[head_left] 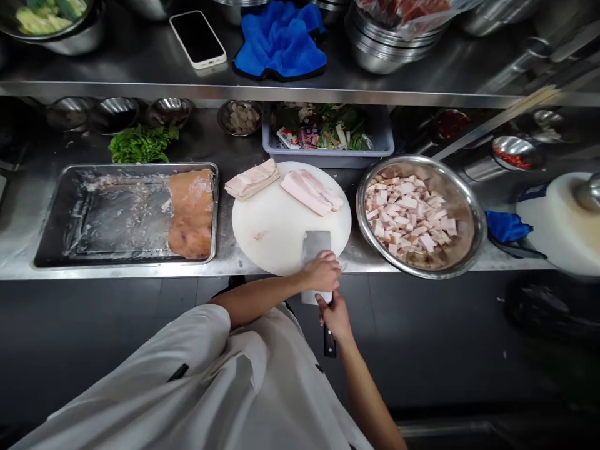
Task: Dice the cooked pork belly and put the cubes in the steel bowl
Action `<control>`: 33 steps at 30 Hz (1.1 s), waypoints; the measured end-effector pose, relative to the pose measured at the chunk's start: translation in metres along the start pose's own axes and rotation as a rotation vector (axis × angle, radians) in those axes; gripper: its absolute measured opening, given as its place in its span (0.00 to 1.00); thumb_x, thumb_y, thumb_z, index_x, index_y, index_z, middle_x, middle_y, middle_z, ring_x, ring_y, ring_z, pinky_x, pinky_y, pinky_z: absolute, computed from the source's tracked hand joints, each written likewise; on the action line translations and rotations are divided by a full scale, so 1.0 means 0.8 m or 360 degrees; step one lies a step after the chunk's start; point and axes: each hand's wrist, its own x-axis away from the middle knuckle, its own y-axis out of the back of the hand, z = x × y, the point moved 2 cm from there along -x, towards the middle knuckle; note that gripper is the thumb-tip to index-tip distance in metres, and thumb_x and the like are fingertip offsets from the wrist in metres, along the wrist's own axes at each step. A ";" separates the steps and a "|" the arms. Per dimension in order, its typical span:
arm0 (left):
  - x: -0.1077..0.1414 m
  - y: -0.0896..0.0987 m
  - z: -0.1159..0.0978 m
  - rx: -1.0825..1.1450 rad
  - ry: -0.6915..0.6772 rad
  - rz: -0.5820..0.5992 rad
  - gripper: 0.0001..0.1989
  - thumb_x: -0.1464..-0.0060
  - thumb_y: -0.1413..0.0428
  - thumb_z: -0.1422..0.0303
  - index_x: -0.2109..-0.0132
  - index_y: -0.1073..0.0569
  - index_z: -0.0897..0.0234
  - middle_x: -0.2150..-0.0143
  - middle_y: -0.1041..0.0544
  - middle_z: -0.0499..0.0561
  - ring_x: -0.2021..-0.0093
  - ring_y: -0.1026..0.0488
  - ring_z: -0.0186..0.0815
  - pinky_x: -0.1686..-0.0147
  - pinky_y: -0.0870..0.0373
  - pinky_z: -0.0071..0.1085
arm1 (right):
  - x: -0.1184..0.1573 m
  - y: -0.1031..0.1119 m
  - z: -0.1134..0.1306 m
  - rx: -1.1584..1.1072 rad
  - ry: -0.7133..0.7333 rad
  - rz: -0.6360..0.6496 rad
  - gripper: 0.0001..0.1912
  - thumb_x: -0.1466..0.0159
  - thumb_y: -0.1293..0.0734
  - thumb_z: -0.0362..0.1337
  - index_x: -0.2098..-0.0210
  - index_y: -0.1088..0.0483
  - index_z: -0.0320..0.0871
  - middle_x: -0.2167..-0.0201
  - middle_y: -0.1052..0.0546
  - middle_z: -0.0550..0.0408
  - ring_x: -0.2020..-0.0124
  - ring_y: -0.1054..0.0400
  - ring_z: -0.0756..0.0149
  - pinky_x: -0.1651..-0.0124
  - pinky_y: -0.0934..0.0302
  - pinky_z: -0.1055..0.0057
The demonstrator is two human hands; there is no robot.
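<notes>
In my right hand (336, 317) is a cleaver (317, 240), its black handle pointing down toward me. The blade lies over the near edge of a round white cutting board (276, 237). My left hand (322, 272) is closed over the blade, its fingers curled against the metal just above my right hand. Two slabs of pale pork belly rest at the back of the board: a thick block (252, 180) on the left and a piece with cut strips (310, 191) on the right. Diced pork (407, 209) fills part of a steel bowl (473, 231) to the right.
Left of the board, a metal tray (117, 259) holds a browned slab of pork (191, 212). Leafy greens (142, 142) and small steel bowls (240, 117) stand behind. A grey bin (328, 153) holds scraps. On the shelf above lie a phone (198, 39) and a blue cloth (281, 39).
</notes>
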 end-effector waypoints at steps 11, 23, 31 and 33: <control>0.114 0.059 0.097 0.0060 -0.0146 0.0151 0.06 0.45 0.46 0.69 0.63 0.24 0.63 0.62 0.24 0.54 0.51 0.30 0.43 0.36 0.40 0.45 | 0.020 -0.182 0.062 -0.0037 0.0060 -0.0108 0.18 0.41 0.33 0.51 0.62 0.39 0.47 0.87 0.34 0.68 0.90 0.38 0.67 0.87 0.47 0.73; 0.604 0.365 0.219 -0.0227 0.0809 -0.0446 0.19 0.37 0.53 0.63 0.43 0.26 0.60 0.43 0.24 0.58 0.41 0.32 0.45 0.41 0.37 0.43 | 0.044 -0.512 0.271 -0.0060 0.0303 0.1112 0.19 0.40 0.31 0.50 0.59 0.42 0.49 0.85 0.37 0.72 0.89 0.45 0.73 0.86 0.46 0.76; 0.705 0.341 0.239 -0.0331 0.0719 -0.0012 0.36 0.37 0.50 0.50 0.27 0.46 0.56 0.27 0.43 0.60 0.26 0.48 0.46 0.31 0.51 0.45 | 0.052 -0.594 0.340 0.0228 0.0303 0.1390 0.20 0.42 0.27 0.48 0.60 0.39 0.48 0.87 0.37 0.73 0.90 0.47 0.74 0.88 0.50 0.78; 0.701 0.341 0.252 -0.0311 0.0716 -0.0014 0.37 0.36 0.51 0.50 0.26 0.48 0.56 0.26 0.44 0.60 0.25 0.48 0.45 0.30 0.54 0.45 | 0.051 -0.589 0.347 0.0229 0.0275 0.1427 0.22 0.43 0.26 0.49 0.59 0.38 0.48 0.87 0.37 0.73 0.90 0.47 0.75 0.88 0.50 0.79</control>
